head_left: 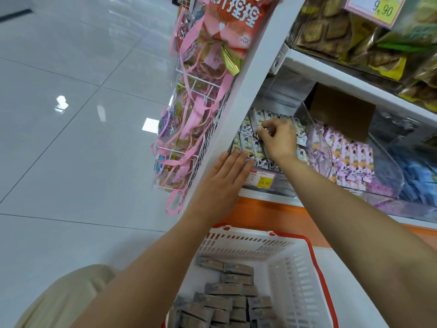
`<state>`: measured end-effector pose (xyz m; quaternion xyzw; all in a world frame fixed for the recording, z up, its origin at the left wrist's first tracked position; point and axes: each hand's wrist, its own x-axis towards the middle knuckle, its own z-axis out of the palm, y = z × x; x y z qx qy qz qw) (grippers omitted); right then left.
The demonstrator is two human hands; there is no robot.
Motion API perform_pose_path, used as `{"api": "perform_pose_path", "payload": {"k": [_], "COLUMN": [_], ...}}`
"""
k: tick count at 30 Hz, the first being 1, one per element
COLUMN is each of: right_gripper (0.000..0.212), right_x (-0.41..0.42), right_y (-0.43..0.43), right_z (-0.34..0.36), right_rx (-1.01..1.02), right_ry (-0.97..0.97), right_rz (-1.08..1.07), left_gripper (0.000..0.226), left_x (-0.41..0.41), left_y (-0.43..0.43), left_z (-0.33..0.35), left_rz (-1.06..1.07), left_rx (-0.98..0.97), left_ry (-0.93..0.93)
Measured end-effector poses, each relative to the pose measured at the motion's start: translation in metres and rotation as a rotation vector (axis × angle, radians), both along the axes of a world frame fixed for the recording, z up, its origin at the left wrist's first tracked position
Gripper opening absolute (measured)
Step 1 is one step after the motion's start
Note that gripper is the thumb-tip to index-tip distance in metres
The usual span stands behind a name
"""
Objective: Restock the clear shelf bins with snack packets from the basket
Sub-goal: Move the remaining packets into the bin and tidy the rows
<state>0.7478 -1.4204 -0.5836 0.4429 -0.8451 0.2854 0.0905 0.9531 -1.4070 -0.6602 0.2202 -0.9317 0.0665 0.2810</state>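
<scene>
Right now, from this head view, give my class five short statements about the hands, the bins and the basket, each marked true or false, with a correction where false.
1. The right hand reaches into the clear bin and its curled fingers pinch yellow-green packets. True.
2. The left hand grips a packet above the basket. False: its straight fingers rest at the bin's front edge and hold nothing.
3. The basket is empty. False: grey packets lie in it.
4. The bin next to it on the right holds purple packets. True.
5. The basket's rim is blue. False: it is red.
</scene>
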Motion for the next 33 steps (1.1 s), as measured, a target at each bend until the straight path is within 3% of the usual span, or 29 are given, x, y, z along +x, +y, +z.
{"api": "perform_pose_path", "payload": {"k": [7,11,16,22,25,28,30,33], "right_gripper": [0.029,0.025,0.017,0.015,0.014,0.013,0.012,0.009], "right_x": [0.004,0.012,0.025,0.029,0.032,0.033,0.032,0.029], "right_y": [0.009,0.026,0.076,0.136,0.157,0.181,0.2,0.234], "right_z": [0.006,0.013,0.021,0.011,-0.003,-0.027,-0.053,-0.1], "right_rx": [0.044,-0.029,-0.09,-0.163,-0.238,-0.249,-0.179,-0.011], "right_ry": [-0.056,-0.135,-0.145,-0.152,-0.168,-0.138,-0.168,-0.191], "right_rz": [0.046,0.142,0.304,0.34,0.32,0.278,0.258,0.198], "left_gripper": [0.08,0.088,0.087,0.091,0.091,0.07,0.056,0.07], "left_x": [-0.001,-0.002,-0.004,0.0,0.001,-0.006,-0.009,-0.011], "left_y": [0.0,0.001,0.002,0.017,0.03,0.05,0.058,0.067], "left_z": [-0.001,0.0,0.002,0.013,0.007,-0.014,-0.034,-0.06], "left_rz": [0.006,-0.001,-0.005,0.027,-0.062,-0.234,-0.287,-0.2], "left_rx": [0.005,0.039,0.076,0.095,-0.023,-0.101,-0.07,0.101], "left_ry": [-0.018,-0.016,-0.001,-0.004,-0.088,-0.175,-0.238,-0.462]}}
